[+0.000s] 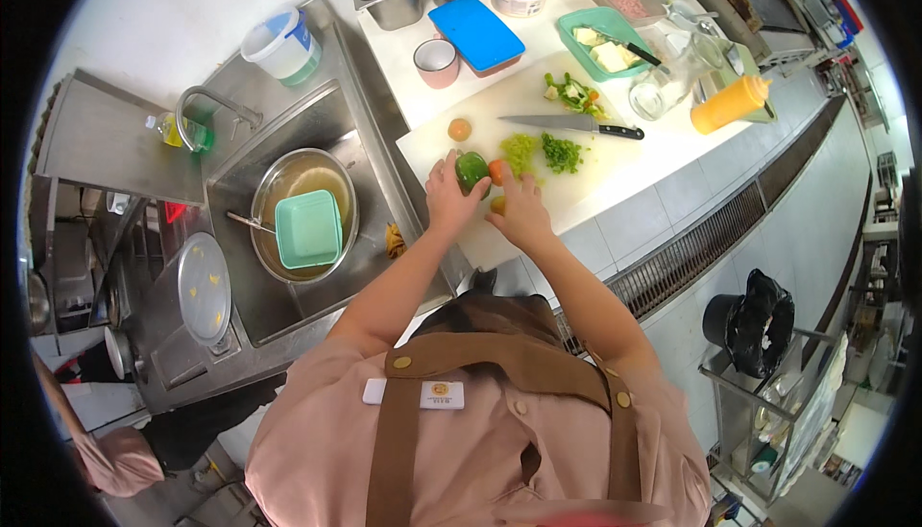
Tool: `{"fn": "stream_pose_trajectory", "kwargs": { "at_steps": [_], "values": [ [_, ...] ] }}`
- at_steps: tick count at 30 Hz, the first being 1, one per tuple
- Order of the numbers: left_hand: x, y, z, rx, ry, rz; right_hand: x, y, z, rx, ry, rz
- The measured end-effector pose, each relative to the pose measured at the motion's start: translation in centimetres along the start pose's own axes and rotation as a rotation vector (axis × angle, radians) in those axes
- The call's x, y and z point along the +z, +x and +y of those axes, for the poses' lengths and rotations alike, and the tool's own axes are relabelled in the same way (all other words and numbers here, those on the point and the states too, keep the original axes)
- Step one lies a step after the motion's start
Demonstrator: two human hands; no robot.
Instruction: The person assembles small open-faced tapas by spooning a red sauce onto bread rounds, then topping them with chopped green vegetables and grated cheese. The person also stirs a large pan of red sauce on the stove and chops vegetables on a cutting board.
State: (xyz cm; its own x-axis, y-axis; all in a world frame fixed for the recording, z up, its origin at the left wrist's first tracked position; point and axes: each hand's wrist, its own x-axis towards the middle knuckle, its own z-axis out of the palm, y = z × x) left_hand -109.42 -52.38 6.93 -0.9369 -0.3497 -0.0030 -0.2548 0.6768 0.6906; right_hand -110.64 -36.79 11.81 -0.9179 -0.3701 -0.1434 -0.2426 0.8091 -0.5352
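My left hand curls round a glossy green bell pepper near the left edge of the white cutting board. Beside it, my right hand has its fingers spread, their tips touching a small orange-red vegetable piece. A yellowish piece shows partly between that thumb and fingers. Beyond my hands lie light green chopped bits and a darker green chopped pile. A black-handled knife rests flat behind them, and a round pale-orange vegetable sits to the left.
Left is a sink with a metal bowl and green tub inside. Mixed cut vegetables, a blue-lidded container, a glass jug and a yellow squeeze bottle stand farther back. Another person's sleeve appears lower left.
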Motion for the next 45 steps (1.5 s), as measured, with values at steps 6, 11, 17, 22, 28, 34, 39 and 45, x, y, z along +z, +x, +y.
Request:
{"fn": "stream_pose_trajectory", "kwargs": {
  "at_steps": [6, 11, 17, 22, 28, 34, 39, 45],
  "values": [
    [1.4, 1.2, 0.1, -0.073, 0.144, 0.011, 1.9, 3.8, -0.1, -0.034, -0.116, -0.088],
    [1.4, 1.8, 1.0, -0.113, 0.074, 0.023, 2.2, 4.9, 0.7, -0.036, -0.100, -0.066],
    [1.2, 1.2, 2.7, -0.077, 0.062, 0.036, 1.6, 5.8, 2.5, -0.108, -0.072, -0.053],
    [1.6, 1.1, 3.0, -0.095, 0.078, 0.114, 1.6, 5.9, 3.7, -0.208, -0.067, -0.013],
    [1.8, 2.0, 2.6, -0.183, 0.019, 0.191, 0.5, 4.5, 4.2, -0.387, -0.158, -0.146],
    [1.8, 4.5, 1.9, -0.181, 0.059, 0.290, -1.5, 7.4, 2.9, -0.401, -0.054, -0.196],
    [2.4, 6.8, 1.5, -0.123, 0.102, 0.280, -4.7, 17.6, 4.1, -0.334, 0.091, 0.132],
    [4.2, 11.0, 1.7, -0.026, 0.124, 0.304, -3.6, 25.3, 6.5, -0.168, 0.139, 0.036]
  ]
}}
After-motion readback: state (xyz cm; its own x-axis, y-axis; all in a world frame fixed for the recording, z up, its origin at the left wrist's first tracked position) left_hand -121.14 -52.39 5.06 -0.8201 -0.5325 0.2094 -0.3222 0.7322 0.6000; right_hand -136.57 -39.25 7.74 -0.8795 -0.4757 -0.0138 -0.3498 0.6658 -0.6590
